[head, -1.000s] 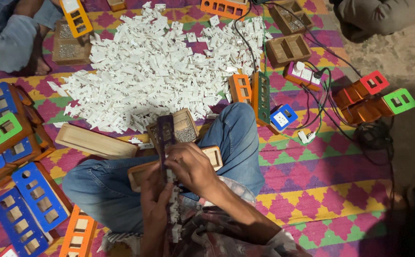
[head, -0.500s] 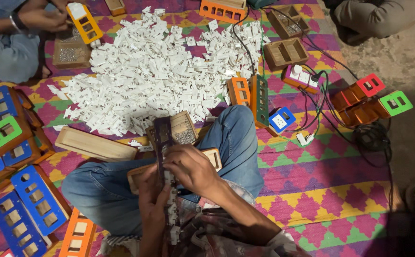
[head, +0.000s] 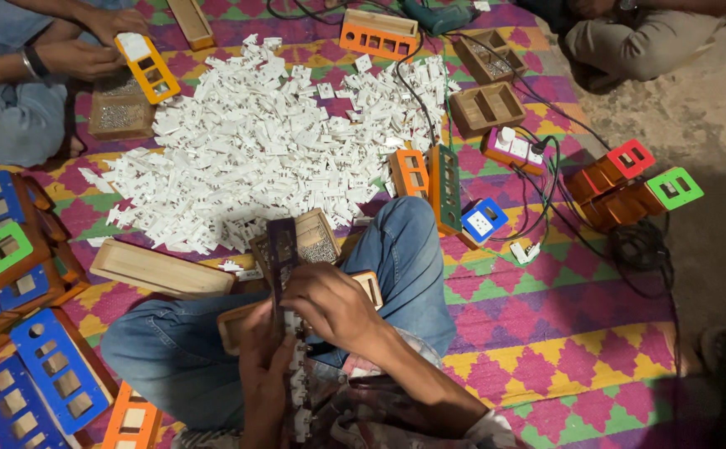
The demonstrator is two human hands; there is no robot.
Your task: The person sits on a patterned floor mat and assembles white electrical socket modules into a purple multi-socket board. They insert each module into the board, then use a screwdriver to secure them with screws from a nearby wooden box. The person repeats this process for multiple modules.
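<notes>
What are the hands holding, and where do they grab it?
Both the left hand and right hand grip a long dark plate around its middle.

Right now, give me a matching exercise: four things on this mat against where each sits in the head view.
Things:
1. green faceplate
2. pile of white parts
3. dark panel
4. small blue socket box

Places:
A. centre of the mat
B. far right, on the orange boxes
C. in the right hand
D. beside the bent knee, among the cables

Pairs: 1-B, 2-A, 3-C, 4-D
</notes>
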